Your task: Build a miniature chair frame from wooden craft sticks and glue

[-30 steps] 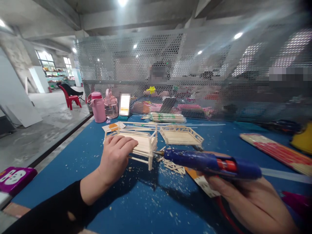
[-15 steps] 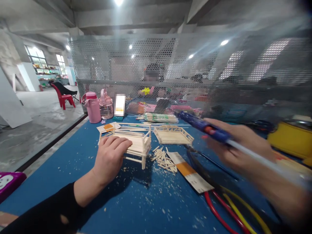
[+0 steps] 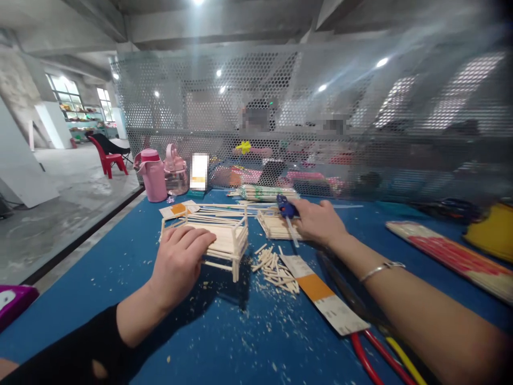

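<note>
My left hand (image 3: 176, 264) is closed over the near left side of a small stick-built model bed frame (image 3: 224, 238), which stands upright with corner posts. In my right hand (image 3: 320, 222) is a blue glue gun (image 3: 285, 206), with a whitish glue stick (image 3: 294, 235) poking out toward me. The gun is over a second, flatter stick-built tray (image 3: 272, 227), partly covering it. Short cut sticks (image 3: 272, 270) lie in a loose pile between the model and a white-and-orange card (image 3: 320, 294).
Long sticks (image 3: 216, 215) and a wrapped stick bundle (image 3: 268, 192) lie behind. A pink jug (image 3: 153, 176), a clear bottle (image 3: 175, 176) and a phone (image 3: 199, 171) stand back left. Red-handled pliers (image 3: 366, 353) are front right. A perforated screen (image 3: 208, 107) borders the blue table (image 3: 224, 342).
My right hand has swung left and forward with the glue gun, from the right side to over the flat tray. My left hand stays on the model bed frame.
</note>
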Demonstrator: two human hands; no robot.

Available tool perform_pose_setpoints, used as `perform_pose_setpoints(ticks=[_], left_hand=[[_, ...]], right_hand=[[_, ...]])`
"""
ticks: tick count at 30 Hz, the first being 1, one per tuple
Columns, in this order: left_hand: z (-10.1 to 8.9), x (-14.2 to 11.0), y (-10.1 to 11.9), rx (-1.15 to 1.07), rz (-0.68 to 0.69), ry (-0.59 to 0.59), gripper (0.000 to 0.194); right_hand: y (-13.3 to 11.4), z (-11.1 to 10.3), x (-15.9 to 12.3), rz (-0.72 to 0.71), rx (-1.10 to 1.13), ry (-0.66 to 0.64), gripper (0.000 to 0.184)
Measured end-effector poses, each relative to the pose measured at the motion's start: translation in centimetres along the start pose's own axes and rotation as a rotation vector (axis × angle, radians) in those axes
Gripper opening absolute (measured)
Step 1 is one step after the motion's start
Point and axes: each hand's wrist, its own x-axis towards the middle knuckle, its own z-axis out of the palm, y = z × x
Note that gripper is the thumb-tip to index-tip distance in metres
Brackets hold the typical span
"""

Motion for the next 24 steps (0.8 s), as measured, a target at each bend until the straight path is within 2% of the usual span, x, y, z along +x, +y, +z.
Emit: perform_pose_setpoints(ticks=[2,5,8,11,15,18,20,22,24], left_hand=[[0.3,0.1,0.1,0.022,0.013,0.000,0.023],[1.2,0.1,0.3,0.068,0.055,-0.018,0.024],[2.1,-0.1,0.5,0.123,0.103,-0.052,0.022],[2.4,-0.3,0.7,0.177,0.120,-0.089,0.018],[1.7,-0.8,1.2,0.220,0.111,-0.206,0.013],[0.8,-1.1,2.0,0.242,0.103,-0.294,0.009],[0.1,-1.2,2.5,0.248,0.089,-0.355,0.008],[-0.4,-1.3,2.9,0.240,0.076,-0.411,0.020],[-0.8,-1.5,3.0,0.216,0.070,-0.449,0.034]], right_hand=[[-0.1,0.7,-0.1,0.024,0.040,-0.060,0.043],[-0.1,-0.2,-0.3,0.072,0.050,-0.087,0.044],[-0.8,-2.1,-0.7,0.151,0.050,0.027,0.046],[-2.9,-4.1,-1.6,0.202,0.115,0.119,0.044],[-7.1,-6.6,-3.4,0.114,0.191,0.007,0.035],[-9.9,-8.0,-4.9,0.115,0.292,-0.027,0.031],[-11.1,-8.3,-5.8,0.126,0.361,-0.028,0.028],[-11.7,-7.9,-6.3,0.100,0.403,-0.046,0.027],[-12.2,-7.1,-6.7,0.005,0.420,-0.094,0.029]])
